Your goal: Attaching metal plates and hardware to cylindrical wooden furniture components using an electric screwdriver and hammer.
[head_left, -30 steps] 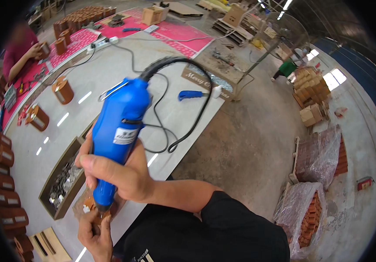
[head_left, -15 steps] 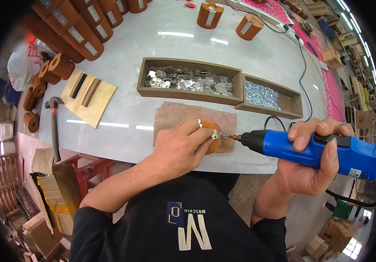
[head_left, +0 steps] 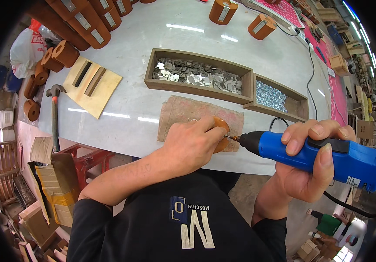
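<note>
Right now, I see my right grip (head_left: 299, 179) clamped round the blue driver (head_left: 275, 146), its long axis aimed leftward at the orange-brown piece (head_left: 221, 124) on the cloth (head_left: 175, 111); my left grip (head_left: 192, 142), nearer, partly covers that piece, but I cannot tell how closed.

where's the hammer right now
In the head view, the hammer is on the left, at the near-left corner of the table, left of the wooden board.
</note>
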The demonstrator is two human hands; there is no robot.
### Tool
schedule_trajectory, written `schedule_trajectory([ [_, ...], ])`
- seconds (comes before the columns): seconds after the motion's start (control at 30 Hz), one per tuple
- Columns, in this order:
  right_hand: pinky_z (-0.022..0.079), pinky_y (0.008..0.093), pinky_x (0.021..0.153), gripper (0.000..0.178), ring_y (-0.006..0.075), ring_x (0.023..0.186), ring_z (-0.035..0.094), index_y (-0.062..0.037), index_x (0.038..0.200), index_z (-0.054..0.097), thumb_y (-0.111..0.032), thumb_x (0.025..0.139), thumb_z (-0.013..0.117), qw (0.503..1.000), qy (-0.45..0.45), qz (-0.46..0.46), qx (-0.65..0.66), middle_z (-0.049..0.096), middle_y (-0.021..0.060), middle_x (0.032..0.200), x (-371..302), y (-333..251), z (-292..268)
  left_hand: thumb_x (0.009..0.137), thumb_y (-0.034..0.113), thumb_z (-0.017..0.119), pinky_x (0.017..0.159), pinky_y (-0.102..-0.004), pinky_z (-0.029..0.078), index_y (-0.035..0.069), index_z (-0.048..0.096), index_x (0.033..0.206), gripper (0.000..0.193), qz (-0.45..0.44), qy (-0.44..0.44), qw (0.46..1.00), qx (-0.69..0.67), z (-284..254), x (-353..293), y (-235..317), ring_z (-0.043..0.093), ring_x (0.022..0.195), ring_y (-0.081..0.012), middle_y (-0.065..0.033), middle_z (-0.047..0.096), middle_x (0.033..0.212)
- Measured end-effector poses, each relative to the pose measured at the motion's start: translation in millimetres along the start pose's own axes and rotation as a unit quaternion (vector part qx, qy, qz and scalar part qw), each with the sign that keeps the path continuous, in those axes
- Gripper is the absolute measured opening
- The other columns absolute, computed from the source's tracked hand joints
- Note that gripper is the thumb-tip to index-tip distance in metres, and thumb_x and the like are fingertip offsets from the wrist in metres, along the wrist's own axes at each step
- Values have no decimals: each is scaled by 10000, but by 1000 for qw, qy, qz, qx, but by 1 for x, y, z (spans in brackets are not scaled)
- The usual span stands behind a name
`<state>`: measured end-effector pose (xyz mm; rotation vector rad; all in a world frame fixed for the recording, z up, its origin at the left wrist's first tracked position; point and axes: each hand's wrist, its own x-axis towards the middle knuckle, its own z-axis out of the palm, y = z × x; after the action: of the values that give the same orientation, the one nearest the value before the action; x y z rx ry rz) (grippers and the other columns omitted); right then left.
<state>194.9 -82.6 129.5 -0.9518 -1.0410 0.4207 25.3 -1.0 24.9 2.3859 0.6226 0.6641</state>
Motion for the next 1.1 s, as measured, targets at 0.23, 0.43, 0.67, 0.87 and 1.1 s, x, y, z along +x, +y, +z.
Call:
schedule_trajectory([
  [0.23,513,395,679,401,192,668,589,-30,1315,429,-116,930,502,997,-68,-38,25,615,167,1035,3,6,3,894,251,679,537,-389,493,87,679,978,184,3,-10,1000,2,0,-1,-1,656,695,-244,-47,589,895],
  [0.43,575,393,636,441,202,611,602,-99,1243,396,-145,892,659,999,7,34,-33,630,155,923,2,-2,22,834,239,742,530,-358,501,133,702,1023,221,-3,-11,1000,7,1,-2,1,651,669,-240,-44,596,879],
  [0.67,528,397,619,417,207,614,581,-46,1321,399,-83,926,528,996,-72,-6,-51,601,157,961,-1,7,27,804,282,773,526,-348,496,131,640,948,248,5,23,1000,6,8,-3,-1,653,670,-224,-32,583,891],
  [0.87,527,388,578,416,196,574,554,-46,1297,393,-72,903,522,993,-92,-25,-72,578,154,902,-1,8,29,803,270,771,532,-348,499,130,626,946,247,-4,24,1000,9,9,-2,1,658,678,-223,-30,576,886],
  [1.1,570,345,585,446,188,597,591,-86,1193,361,-66,866,663,998,-57,14,-31,606,171,827,-4,11,30,800,274,771,529,-356,501,128,621,949,257,-8,28,1000,3,9,-2,2,660,680,-231,-33,576,872],
])
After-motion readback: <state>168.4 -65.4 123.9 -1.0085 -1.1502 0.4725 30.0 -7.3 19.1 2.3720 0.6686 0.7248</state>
